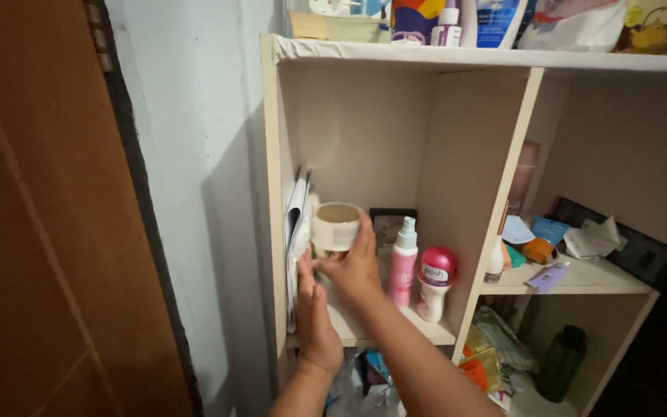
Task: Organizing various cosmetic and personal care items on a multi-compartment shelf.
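A brown wooden door [48, 232] is filling the left margin, and a pale wall [194, 154] is running beside it to the outer side panel of a cream shelf unit [273, 193]. Inside the left compartment, flat white sheets [297, 224] are leaning upright against that side panel, narrowing the room at the left edge. The left hand [314, 309] is reaching up from below with its palm turned toward the sheets and its fingers lying flat along them; it is gripping nothing that can be seen. Just to its right, the right hand [357, 266] is extending over the shelf board, fingers curled around the lower side of a round white jar [336, 226], holding it slightly above the board near the compartment's left front. Much of the space above and behind the jar is standing open up to the top board. Further right, a pink spray bottle [404, 262] and a pink-capped roll-on bottle [435, 284] are standing upright near the board's front edge, close to the vertical divider [496, 185].
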